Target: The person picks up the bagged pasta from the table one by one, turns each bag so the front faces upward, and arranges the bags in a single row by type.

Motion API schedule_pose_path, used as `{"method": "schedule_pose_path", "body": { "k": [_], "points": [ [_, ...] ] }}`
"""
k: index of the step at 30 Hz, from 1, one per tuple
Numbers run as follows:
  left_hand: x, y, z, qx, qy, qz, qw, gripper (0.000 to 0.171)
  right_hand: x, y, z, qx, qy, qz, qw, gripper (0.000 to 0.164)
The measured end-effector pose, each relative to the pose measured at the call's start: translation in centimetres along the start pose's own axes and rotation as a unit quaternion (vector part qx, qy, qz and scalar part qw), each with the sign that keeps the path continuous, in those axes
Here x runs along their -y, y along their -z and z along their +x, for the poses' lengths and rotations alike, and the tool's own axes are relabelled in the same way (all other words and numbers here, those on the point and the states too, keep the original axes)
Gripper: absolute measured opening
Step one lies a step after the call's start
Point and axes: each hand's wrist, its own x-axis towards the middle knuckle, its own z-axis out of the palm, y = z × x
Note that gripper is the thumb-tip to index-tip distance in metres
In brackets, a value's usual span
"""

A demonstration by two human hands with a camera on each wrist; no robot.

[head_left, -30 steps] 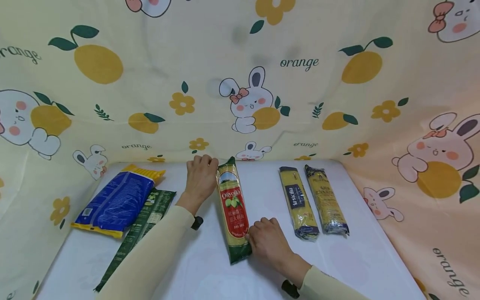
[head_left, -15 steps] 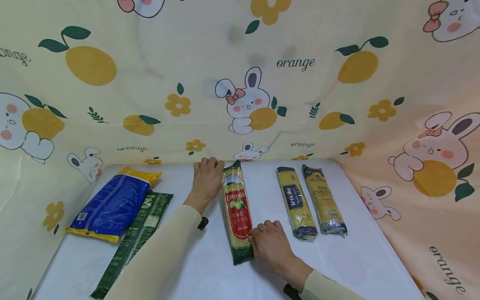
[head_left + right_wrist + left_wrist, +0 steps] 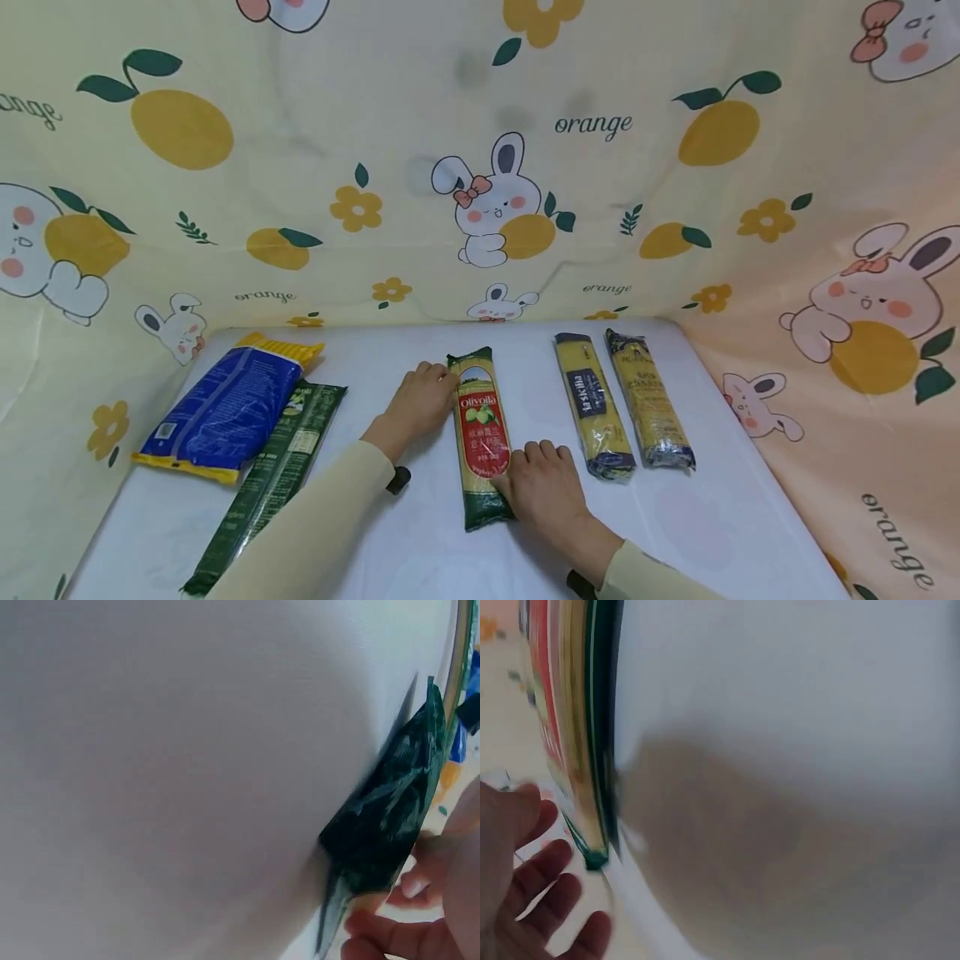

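Observation:
A long pack of spaghetti (image 3: 485, 429) with a red label and green ends lies in the middle of the white table in the head view. At its far left edge is my left hand (image 3: 425, 398); in the left wrist view its fingers (image 3: 564, 896) are spread and loosely bent beside the pack's end. My right hand (image 3: 546, 487) holds the near right edge, thumb on the pack's front. In the right wrist view, the fingers (image 3: 382, 930) curl at the dark green end (image 3: 386, 802) of the wrapper, which partly hides them.
To the left, a blue and yellow bag (image 3: 225, 408) overlaps a long green pack (image 3: 273, 479). Two more pasta packs, one with a dark blue label (image 3: 592, 408) and one gold (image 3: 651, 400), lie on the right. A patterned cloth (image 3: 420, 125) hangs behind the table (image 3: 405, 550).
The spaghetti pack's far end has come down and nearer, while its near end stays in place. My left hand has moved nearer with its fingers loosened; the right hand has barely moved.

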Motion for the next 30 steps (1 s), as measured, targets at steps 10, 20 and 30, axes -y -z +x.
{"method": "schedule_pose_path", "body": {
  "k": [10, 20, 30],
  "points": [
    [-1.7, -0.2, -4.5, 0.132, -0.086, -0.047, 0.9864, 0.075, 2.0, -0.7, 0.9, 0.133, 0.030, 0.102, 0.985, 0.081],
    [-2.2, -1.3, -3.8, 0.119, -0.105, -0.016, 0.9871, 0.078, 1.0, -1.1, 1.0, 0.151, 0.026, 0.106, 0.983, 0.081],
    [-4.3, -2.1, -0.7, 0.121, -0.110, 0.010, 0.9865, 0.078, -2.3, -1.7, 1.1, 0.153, -0.001, 0.110, 0.982, 0.082]
  ]
}}
